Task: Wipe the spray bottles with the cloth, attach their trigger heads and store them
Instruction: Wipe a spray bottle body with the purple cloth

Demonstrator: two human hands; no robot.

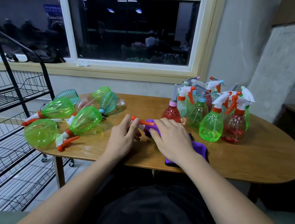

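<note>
My left hand point(123, 138) pinches a white and orange trigger head point(143, 123) just above the wooden table point(245, 161). My right hand point(169, 138) holds the purple cloth point(198, 148) bunched against that trigger head; the rest of the cloth trails under my wrist to the table's front edge. Several green and teal spray bottles point(85, 119) lie on their sides at the table's left, some with trigger heads on. Several upright bottles point(211, 125), red and green with trigger heads fitted, stand in a group at the back right.
A black wire rack point(9, 117) on castors stands left of the table, its shelves bare. A window with a ledge runs along the wall behind. A grey wall and a dark side table are at the right.
</note>
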